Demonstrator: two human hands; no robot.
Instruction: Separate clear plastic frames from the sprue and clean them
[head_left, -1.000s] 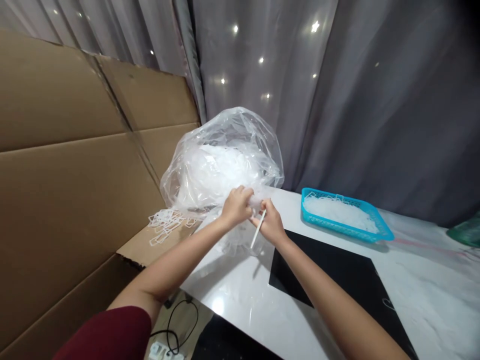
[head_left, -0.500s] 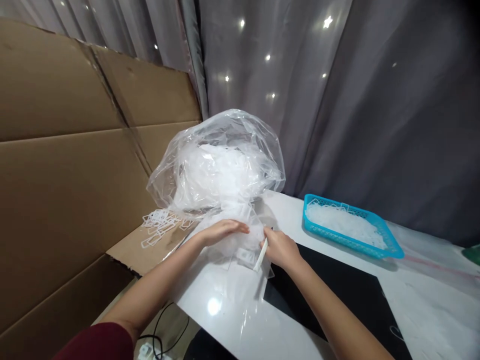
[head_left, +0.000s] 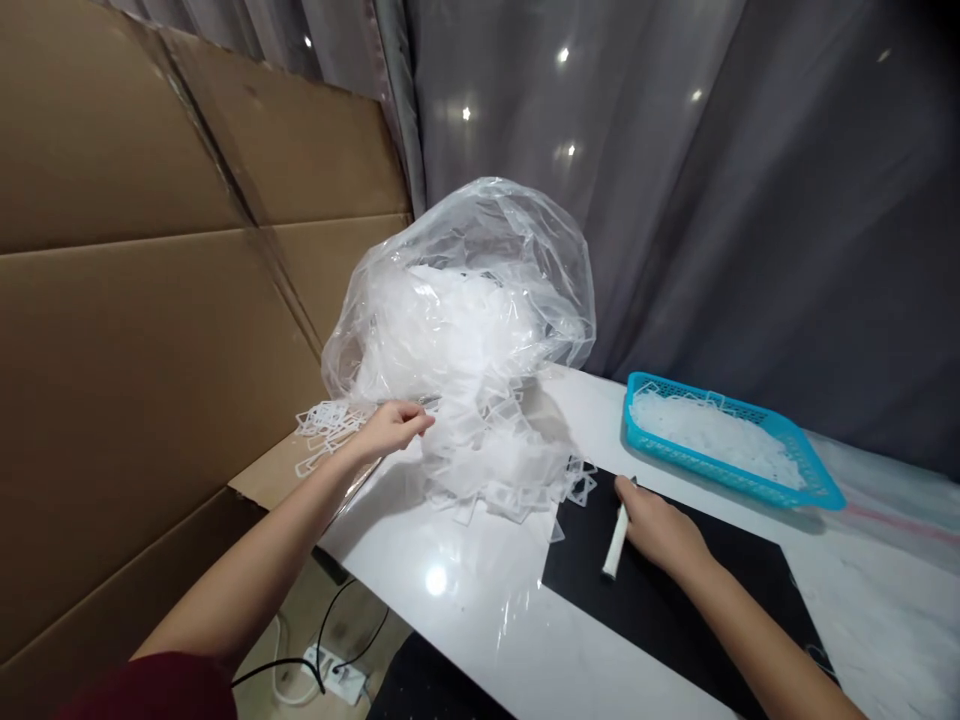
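A loose pile of thin translucent plastic pieces (head_left: 495,470), some like small rectangular frames, spills from the mouth of a big clear plastic bag (head_left: 555,250) onto the white table. At the pile's left edge is my left hand (head_left: 394,428), its fingers closed; whether anything is pinched in them is hidden. My right hand (head_left: 664,525) is above a black mat (head_left: 600,620), closed around a slim white tool (head_left: 616,545) with a dark upper tip. Its exact kind does not show. The hand is apart from the pile.
A blue plastic basket (head_left: 810,480) with similar pieces stands at the right. White frame-shaped scraps (head_left: 330,428) lie on a cardboard flap left of the bag. A tall cardboard box (head_left: 135,350) borders the left side; a power strip (head_left: 337,675) lies below the table.
My hands have parted: the left has moved left off the middle of the pile, the right has moved right over the mat with the white tool. The pile now lies spread in view.
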